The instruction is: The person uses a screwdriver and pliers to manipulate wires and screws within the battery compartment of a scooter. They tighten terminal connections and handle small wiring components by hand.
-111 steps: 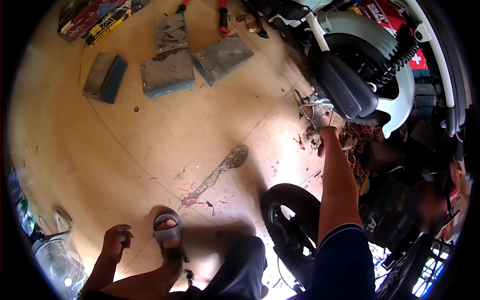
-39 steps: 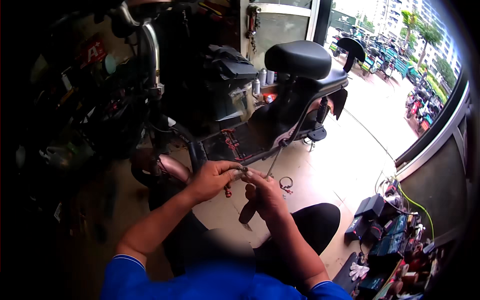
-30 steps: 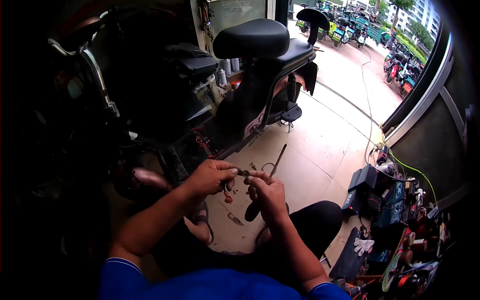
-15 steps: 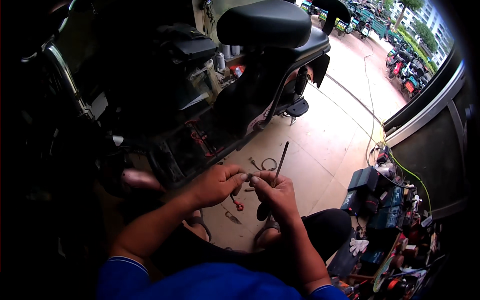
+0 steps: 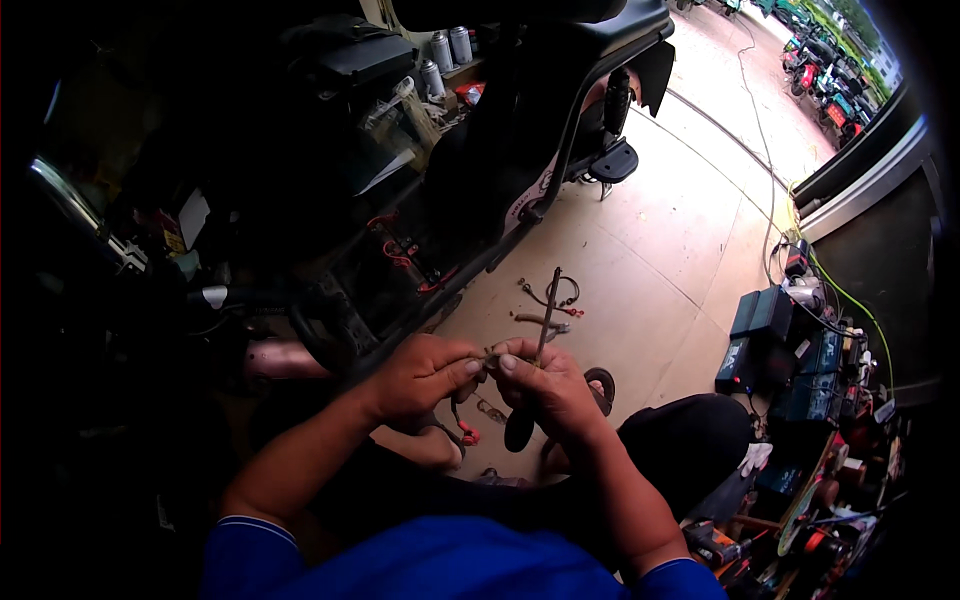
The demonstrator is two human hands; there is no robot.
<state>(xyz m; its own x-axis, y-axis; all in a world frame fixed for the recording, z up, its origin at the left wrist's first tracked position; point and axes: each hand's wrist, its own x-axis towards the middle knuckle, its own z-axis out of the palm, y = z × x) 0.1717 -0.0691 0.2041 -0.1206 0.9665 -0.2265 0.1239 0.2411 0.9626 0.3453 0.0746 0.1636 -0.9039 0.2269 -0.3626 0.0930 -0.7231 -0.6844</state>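
My left hand [image 5: 425,376] is closed, its thumb and forefinger pinching a small dark part [image 5: 490,358] whose kind I cannot make out. A short dark cable with a red end [image 5: 468,434] shows just below that hand; whether the cable joins the part is hidden. My right hand [image 5: 552,388] meets the left at the fingertips and touches the same part. Held across its palm is a screwdriver [image 5: 550,312], shaft pointing up and away, black handle hanging below the hand. On the floor beyond lie a looped cable with red ends [image 5: 566,292] and a short tool-like piece [image 5: 545,321].
An electric scooter [image 5: 560,180] stands ahead to the left, with a red bracket [image 5: 400,250] on its footwell. Spray cans [image 5: 441,50] stand behind it. Dark batteries [image 5: 760,313] and clutter line the right side. A pale cord [image 5: 862,330] runs beside the door.
The view has shifted, showing more floor and less of the scooter's seat. The screwdriver stands more upright. Both hands stay together at the small part, and my right foot has moved outward.
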